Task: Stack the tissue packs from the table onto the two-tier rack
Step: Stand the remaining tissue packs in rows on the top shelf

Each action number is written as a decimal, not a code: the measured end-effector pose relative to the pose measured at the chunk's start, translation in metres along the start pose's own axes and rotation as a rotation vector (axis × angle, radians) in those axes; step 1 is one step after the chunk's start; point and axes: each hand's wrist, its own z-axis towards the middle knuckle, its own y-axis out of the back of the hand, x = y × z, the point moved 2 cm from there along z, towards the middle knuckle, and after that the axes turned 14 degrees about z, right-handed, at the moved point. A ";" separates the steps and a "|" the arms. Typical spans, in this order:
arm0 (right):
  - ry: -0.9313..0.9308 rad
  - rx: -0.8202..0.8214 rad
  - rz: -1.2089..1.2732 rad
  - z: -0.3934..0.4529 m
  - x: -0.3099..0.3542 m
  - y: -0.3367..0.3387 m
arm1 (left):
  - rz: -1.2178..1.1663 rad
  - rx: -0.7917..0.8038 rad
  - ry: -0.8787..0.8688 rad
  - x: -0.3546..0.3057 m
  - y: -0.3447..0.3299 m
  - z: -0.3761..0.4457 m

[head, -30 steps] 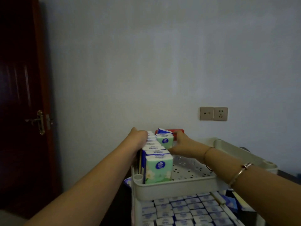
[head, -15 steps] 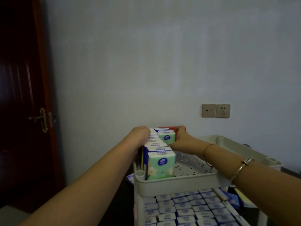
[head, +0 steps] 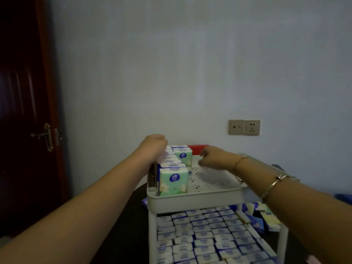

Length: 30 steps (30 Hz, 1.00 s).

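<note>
A white two-tier rack stands in front of me. Along the left side of its top tier runs a row of upright green-and-blue tissue packs, and a second pack stands at the far end beside that row. My left hand rests against the row's far left side, fingers hidden behind it. My right hand hovers just right of the far pack, fingers curled and apart, holding nothing. The lower tier is packed with many flat-lying packs.
Loose tissue packs lie on the dark table to the right of the rack. A red object sits behind the rack's far edge. A dark wooden door is at left, and wall sockets at right.
My right hand has let go of the far pack and drawn back to the right. The pack now stands upright beside the row. My left hand has stayed against the row.
</note>
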 end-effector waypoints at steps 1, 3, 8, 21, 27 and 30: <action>0.024 -0.044 0.033 -0.008 -0.001 0.011 | 0.063 -0.034 -0.023 -0.006 0.000 -0.003; 0.087 -0.115 0.133 -0.031 -0.006 0.032 | 0.238 -0.112 -0.052 -0.020 0.002 -0.013; 0.243 -0.368 0.323 -0.092 -0.049 0.079 | 0.416 -0.139 -0.239 -0.083 -0.022 -0.060; -0.141 -0.560 0.284 -0.202 -0.305 0.119 | 0.183 0.270 -0.507 -0.189 -0.256 -0.147; -0.238 -0.421 0.298 -0.170 -0.369 0.086 | 0.313 0.375 -0.246 -0.133 -0.358 -0.109; -0.207 -0.354 0.276 -0.136 -0.390 0.067 | 0.254 0.284 -0.029 -0.094 -0.404 -0.080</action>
